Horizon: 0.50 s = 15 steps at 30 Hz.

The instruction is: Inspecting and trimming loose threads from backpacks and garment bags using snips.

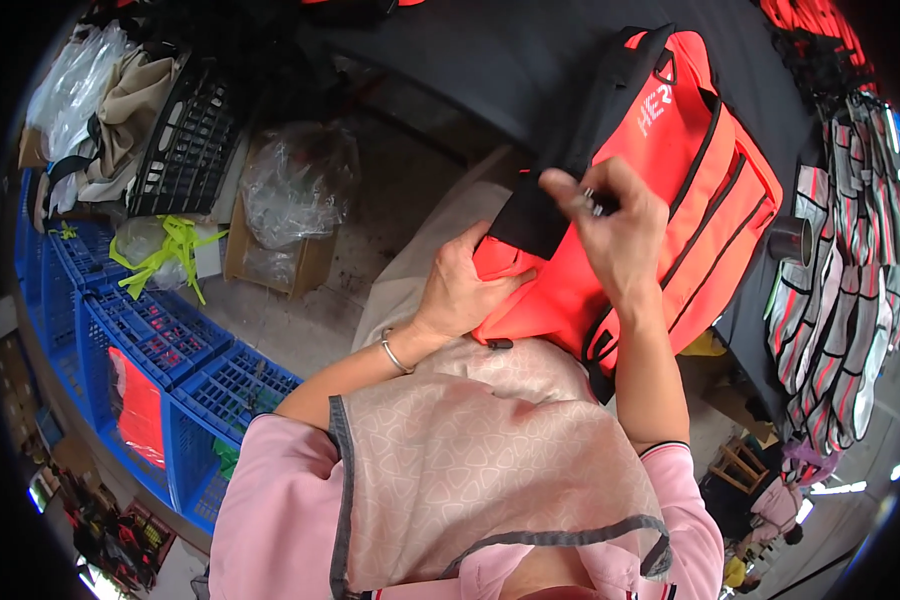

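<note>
A bright coral-red backpack [625, 150] with black trim and zips lies slantwise across my lap and the dark table edge. At its near left corner, beside a black panel [532, 215], my left hand [458, 290] grips the red fabric between thumb and fingers. Over the middle of the bag, my right hand [622, 225] is closed around a small shiny metal tool [596, 203]. Most of that tool is hidden in the fingers, so its kind cannot be made out. A black strap [600, 345] hangs beneath my right forearm.
Blue plastic crates [185, 400] stand on the left, with a neon-yellow ribbon bundle [175, 255] on top. Behind them is a carton [260, 250] with clear plastic bags. The black-covered table [440, 60] spans the far side. Grey striped pieces [840, 270] hang at right, near a dark cylinder [792, 240].
</note>
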{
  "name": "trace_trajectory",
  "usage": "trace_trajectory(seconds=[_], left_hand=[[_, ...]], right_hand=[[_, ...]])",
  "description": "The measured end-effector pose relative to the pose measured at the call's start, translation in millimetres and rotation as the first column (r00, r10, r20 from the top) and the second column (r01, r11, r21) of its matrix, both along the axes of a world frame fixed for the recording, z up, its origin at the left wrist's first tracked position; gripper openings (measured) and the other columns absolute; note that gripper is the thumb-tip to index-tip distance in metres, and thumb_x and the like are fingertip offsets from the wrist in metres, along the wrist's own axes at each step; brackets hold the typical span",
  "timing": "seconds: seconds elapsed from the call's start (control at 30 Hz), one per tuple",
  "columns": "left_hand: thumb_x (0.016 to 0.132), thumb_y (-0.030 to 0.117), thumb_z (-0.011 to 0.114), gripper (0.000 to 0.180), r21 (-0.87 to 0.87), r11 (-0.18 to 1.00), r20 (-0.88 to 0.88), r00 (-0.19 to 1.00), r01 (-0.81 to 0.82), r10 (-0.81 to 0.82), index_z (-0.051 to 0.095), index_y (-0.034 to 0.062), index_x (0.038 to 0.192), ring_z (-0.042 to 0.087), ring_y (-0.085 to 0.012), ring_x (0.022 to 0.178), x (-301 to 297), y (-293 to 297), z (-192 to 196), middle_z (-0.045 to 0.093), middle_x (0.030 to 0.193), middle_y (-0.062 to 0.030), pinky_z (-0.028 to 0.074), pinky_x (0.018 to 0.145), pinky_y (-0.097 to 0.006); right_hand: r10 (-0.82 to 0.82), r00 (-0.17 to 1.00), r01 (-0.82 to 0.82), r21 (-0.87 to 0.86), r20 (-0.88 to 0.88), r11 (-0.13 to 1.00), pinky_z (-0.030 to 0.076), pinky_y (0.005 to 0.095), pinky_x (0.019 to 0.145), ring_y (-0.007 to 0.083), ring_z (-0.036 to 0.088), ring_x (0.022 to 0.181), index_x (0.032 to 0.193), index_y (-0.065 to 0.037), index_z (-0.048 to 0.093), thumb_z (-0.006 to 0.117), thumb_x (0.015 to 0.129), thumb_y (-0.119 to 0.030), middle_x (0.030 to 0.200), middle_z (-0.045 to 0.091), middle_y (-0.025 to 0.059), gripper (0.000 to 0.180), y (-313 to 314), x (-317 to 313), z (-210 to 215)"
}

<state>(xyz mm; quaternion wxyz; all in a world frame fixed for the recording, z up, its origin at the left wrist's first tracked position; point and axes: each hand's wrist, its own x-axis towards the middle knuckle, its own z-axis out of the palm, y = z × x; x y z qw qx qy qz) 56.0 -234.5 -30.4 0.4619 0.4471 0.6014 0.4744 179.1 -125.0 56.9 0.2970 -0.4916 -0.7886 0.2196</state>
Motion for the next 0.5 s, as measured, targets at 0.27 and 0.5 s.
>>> trace_trajectory(seconds=[0.27,0.5], left_hand=[[0.069,0.004,0.073,0.028,0.202,0.977,0.128,0.991,-0.065,0.039,0.059,0.0021,0.094,0.065,-0.0199,0.072,5.2,-5.3,-17.8,0.065,0.078,-0.0112,0.050,0.065,-0.032],[0.069,0.003,0.071,0.030,0.286,0.953,0.162,0.985,-0.100,0.054,0.059,0.0015,0.095,0.064,-0.0145,0.073,5.5,-9.9,-18.5,0.065,0.079,-0.0080,0.050,0.065,-0.030]], right_hand=[[0.429,0.813,-0.500,0.094,0.393,0.861,0.052,0.0326,0.058,0.0200,0.065,0.075,0.097,-0.009,0.069,0.068,0.066,-0.006,0.088,0.061,0.0022,0.031,-42.4,-3.5,-5.9],[0.428,0.721,-0.587,0.153,0.545,0.795,0.049,0.0335,0.058,0.0200,0.060,0.071,0.095,-0.002,0.061,0.062,0.070,-0.009,0.086,0.052,0.0064,0.026,-48.4,-8.9,-7.7]])
